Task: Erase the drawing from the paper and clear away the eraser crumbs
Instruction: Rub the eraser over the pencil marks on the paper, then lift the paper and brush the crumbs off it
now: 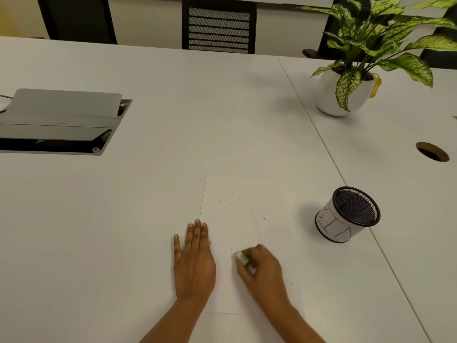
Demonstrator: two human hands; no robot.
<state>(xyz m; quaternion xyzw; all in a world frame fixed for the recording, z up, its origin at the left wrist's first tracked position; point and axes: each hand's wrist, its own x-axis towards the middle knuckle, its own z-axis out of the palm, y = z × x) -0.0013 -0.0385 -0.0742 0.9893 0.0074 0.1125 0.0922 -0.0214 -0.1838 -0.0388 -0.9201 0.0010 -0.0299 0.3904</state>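
Mesh pen cup (347,214), paper-wrapped, stands on table (123,219) to right of and beyond right hand (262,271); inside, only dark mesh shows. White pot (331,100), far forward-right of right hand, holds leafy plant (376,38).

Left hand (194,261) flat, fingers straight and together, pressing left edge of paper (237,214). Right hand just beside it, fingers curled, pinching white eraser (241,257) at fingertips; eraser on paper between hands.

Paper lies under both hands, extends forward. Dark crumbs (263,218) scattered on sheet ahead of hands.
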